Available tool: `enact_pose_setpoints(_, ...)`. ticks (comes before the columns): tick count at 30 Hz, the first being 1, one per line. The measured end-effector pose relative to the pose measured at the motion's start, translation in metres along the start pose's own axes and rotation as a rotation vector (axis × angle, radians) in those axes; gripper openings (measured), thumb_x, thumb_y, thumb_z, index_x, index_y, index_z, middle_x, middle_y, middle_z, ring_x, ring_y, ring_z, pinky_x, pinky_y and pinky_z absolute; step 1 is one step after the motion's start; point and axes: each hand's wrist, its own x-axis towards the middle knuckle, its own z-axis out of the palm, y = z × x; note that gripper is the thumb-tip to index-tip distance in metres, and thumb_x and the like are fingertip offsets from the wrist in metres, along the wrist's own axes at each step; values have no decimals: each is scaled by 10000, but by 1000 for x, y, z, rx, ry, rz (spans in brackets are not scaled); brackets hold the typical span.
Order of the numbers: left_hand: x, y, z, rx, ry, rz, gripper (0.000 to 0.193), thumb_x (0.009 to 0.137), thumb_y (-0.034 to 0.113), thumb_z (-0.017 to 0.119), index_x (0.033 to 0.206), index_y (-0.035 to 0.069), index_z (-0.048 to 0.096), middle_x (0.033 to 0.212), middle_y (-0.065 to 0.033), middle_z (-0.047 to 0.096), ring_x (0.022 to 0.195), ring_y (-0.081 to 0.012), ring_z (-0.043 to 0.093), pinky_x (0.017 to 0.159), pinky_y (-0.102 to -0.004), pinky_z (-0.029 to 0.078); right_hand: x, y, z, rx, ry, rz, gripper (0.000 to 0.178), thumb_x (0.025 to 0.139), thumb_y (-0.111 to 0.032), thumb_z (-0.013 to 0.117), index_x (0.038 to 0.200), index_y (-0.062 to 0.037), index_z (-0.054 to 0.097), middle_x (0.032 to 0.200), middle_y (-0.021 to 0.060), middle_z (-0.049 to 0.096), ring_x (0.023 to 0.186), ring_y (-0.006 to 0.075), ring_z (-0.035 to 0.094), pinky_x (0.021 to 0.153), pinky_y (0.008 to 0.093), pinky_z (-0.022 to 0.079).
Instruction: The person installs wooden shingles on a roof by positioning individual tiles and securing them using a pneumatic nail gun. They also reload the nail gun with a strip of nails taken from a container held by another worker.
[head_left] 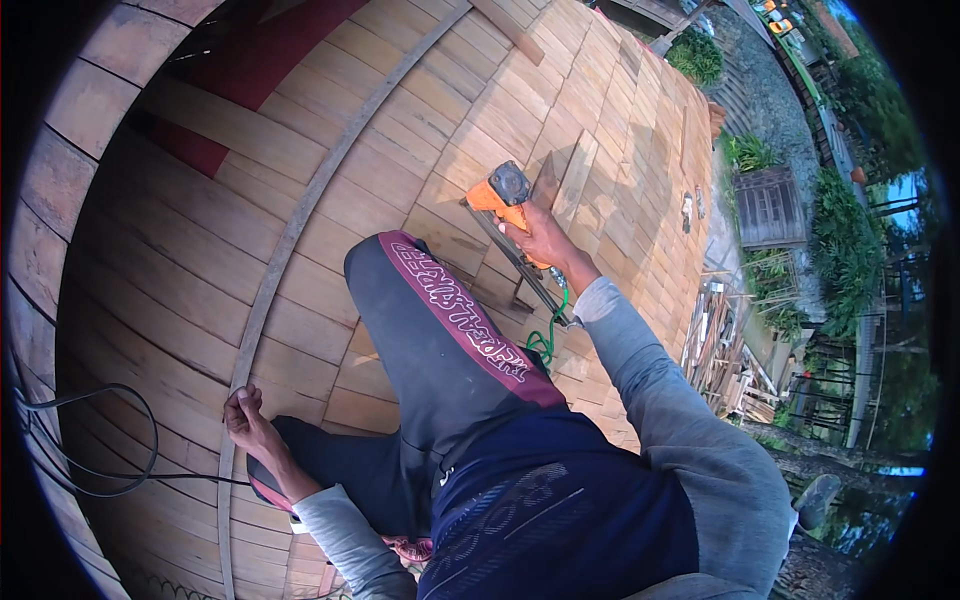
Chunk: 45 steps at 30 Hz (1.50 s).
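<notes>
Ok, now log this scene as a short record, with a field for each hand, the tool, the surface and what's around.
Right hand: gripping the nail gun
Left hand: fingers curled, at the long strip; whether it holds anything is unclear
Tool: nail gun, orange with a dark top; green hose by its lower end
Surface: rows of wooden boards, crossed by the strip
Left side: black cable, looped
Right side: lumber pile and greenery beyond the boards
</notes>
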Motion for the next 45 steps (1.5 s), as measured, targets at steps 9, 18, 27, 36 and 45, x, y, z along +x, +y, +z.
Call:
enact_pose_setpoints(9, 15, 16, -4, 353, -156, 110, 453, 961, 328, 734, 1247, -6, 628, 1184, -172, 657, 1166, -305, 613, 1044, -415, 470, -55, -31, 7, -101, -45, 159, 470, 947, -234, 689, 1310, -2, 501, 1026, 305, 686, 975, 508, 655, 836, 535, 519)
enact_pose_setpoints(18, 90, 18, 23, 1058, -542, 551, 1161, 730, 419, 852, 1659, 143, 212, 1735, -189, 18, 1596, -412, -3, 1272, -587, 59, -88, -14, -28, -168, 177, 205, 464, 948, -197, 692, 1337, -17, 513, 950, 257, 691, 854, 451, 676, 765, 489, 530)
enact_pose_setpoints(27, 105, 10, 24, 990, -788, 391, 1205, 725, 215, 872, 1675, 170, 132, 1732, -200, -50, 1577, -467, -79, 1245, -650, 5, -110, -59, -69, -346, 162, 530, 455, 966, -233, 657, 1310, -2, 469, 860, 263, 692, 738, 451, 687, 640, 488, 527)
enact_pose_setpoints(36, 127, 22, 24, 1246, -988, 263, 1361, 737, 246, 909, 1661, 156, -86, 1674, -311, -171, 1531, -562, -138, 1192, -727, 25, -205, -160, -129, -413, -231, 676, 383, 945, -193, 721, 1192, 2, 503, 997, 306, 665, 859, 508, 650, 733, 556, 512)
enact_pose_setpoints(45, 132, 12, 29, 1433, -1034, 186, 1473, 723, 416, 926, 1628, 181, -212, 1647, -307, -269, 1505, -578, -208, 1196, -720, 27, -356, -247, -217, -471, -246, 1043, 368, 949, -233, 705, 1169, 8, 535, 946, 304, 665, 902, 524, 645, 781, 548, 519)
